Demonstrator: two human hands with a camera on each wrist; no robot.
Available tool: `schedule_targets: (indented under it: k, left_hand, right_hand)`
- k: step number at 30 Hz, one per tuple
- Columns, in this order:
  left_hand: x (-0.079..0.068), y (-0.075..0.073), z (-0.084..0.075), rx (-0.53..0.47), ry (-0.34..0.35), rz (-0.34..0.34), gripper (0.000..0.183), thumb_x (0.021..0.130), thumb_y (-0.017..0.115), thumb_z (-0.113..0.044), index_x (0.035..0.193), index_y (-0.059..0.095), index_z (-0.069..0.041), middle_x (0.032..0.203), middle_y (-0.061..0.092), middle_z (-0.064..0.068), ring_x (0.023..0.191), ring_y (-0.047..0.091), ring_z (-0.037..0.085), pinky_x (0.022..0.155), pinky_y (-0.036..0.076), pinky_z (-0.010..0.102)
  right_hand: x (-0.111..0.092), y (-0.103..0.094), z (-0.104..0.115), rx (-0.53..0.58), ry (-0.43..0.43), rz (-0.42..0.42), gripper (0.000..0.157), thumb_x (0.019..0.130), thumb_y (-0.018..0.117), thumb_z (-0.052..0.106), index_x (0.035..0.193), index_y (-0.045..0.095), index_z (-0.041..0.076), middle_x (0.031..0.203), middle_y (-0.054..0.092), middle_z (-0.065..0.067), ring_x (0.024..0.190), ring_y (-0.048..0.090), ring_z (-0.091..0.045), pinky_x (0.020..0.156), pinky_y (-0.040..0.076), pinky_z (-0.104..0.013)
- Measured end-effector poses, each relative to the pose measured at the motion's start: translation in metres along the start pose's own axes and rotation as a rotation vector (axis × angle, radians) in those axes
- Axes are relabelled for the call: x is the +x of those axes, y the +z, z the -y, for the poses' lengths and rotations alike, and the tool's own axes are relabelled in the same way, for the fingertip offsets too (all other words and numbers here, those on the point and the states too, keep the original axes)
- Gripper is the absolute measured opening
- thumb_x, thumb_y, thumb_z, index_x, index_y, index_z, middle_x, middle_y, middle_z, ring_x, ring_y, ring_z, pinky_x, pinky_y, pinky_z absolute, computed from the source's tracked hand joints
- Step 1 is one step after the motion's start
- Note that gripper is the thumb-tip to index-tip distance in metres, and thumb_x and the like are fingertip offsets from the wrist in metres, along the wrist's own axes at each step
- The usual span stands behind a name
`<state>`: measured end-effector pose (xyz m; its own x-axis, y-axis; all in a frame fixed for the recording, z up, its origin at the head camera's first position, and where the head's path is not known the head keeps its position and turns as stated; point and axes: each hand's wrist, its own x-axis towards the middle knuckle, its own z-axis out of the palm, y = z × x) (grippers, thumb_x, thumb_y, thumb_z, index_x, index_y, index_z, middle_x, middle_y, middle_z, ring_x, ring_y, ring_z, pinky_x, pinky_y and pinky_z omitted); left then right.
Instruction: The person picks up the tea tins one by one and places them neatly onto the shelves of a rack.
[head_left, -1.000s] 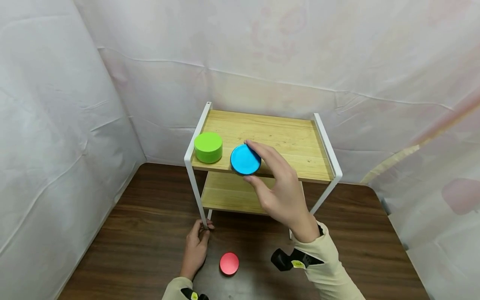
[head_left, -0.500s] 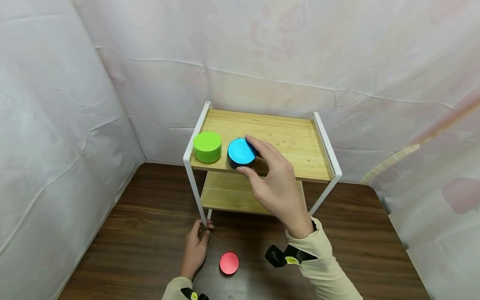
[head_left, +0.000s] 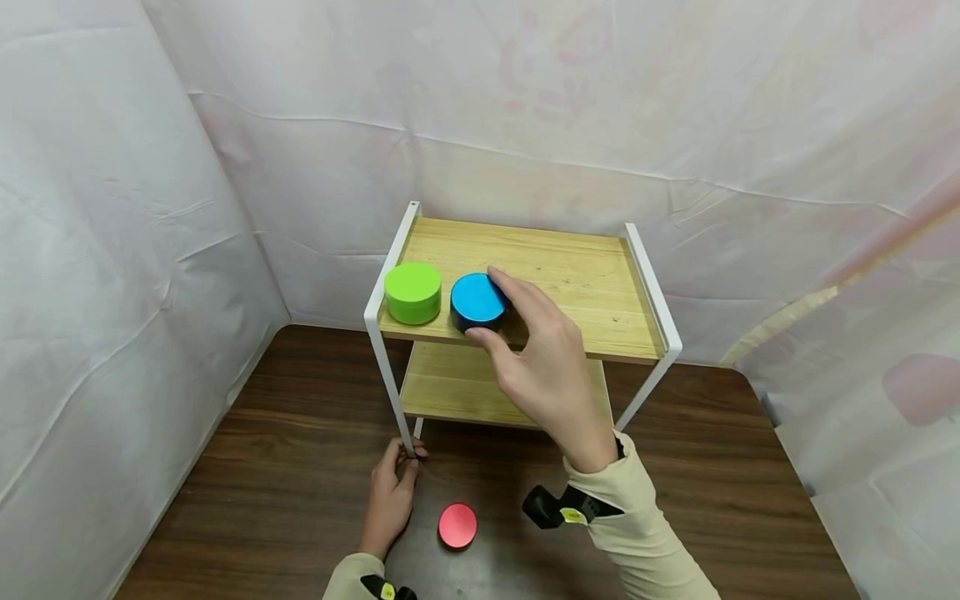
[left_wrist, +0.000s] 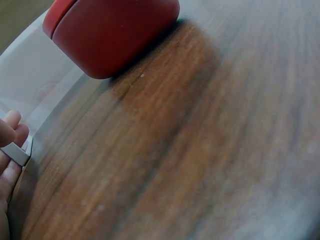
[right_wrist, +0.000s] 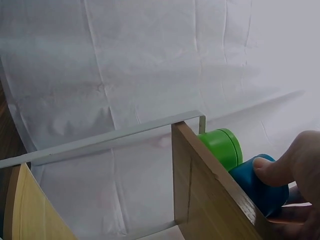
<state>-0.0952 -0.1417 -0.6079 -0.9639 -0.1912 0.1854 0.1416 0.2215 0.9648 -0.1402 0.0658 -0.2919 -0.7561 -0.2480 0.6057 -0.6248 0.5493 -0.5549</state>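
Observation:
My right hand [head_left: 546, 367] pinches a round blue tin [head_left: 477, 300] between thumb and fingers at the front of the top shelf [head_left: 555, 258]. In the right wrist view the blue tin [right_wrist: 260, 187] sits at the shelf board's edge, close beside a green round tin [right_wrist: 222, 147]. That green tin [head_left: 412, 293] stands at the shelf's left front corner. Low on the left, my left hand [head_left: 390, 496] grips the foot of the rack's white front leg [head_left: 392, 383]. A red round tin [head_left: 457, 526] stands on the table to the right of that hand; its side fills the top of the left wrist view.
The two-tier rack has a lower wooden shelf [head_left: 465, 387] and white side frames [head_left: 651, 292]. It stands on a dark wooden table [head_left: 285, 433]. White cloth [head_left: 525, 100] hangs behind and at both sides.
My right hand has brought the blue tin slightly left and down onto the top shelf, closer to the green tin. The left hand and red tin have stayed put.

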Motion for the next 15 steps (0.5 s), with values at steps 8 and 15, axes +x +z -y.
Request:
schedule_targets:
  k: [8, 15]
  left_hand:
    - [0.0003, -0.0016, -0.0011, 0.003, -0.017, 0.009, 0.027, 0.100, 0.056, 0.013, 0.118, 0.066, -0.006, 0.115, 0.072, 0.009, 0.118, 0.069, 0.029, 0.101, 0.051, 0.021]
    - [-0.0003, -0.0038, -0.0017, -0.008, -0.047, 0.005, 0.027, 0.100, 0.055, 0.014, 0.119, 0.064, -0.004, 0.112, 0.072, 0.010, 0.117, 0.069, 0.031, 0.098, 0.052, 0.018]
  right_hand:
    - [0.0007, 0.0023, 0.0001, -0.018, 0.006, 0.000, 0.063, 0.093, 0.082, 0.020, 0.150, 0.058, 0.007, 0.144, 0.066, -0.011, 0.135, 0.064, -0.026, 0.113, 0.052, -0.045]
    - [0.0007, 0.0043, 0.0001, -0.037, 0.001, 0.015, 0.066, 0.095, 0.081, 0.021, 0.153, 0.054, 0.005, 0.147, 0.064, -0.013, 0.137, 0.063, -0.028, 0.114, 0.051, -0.046]
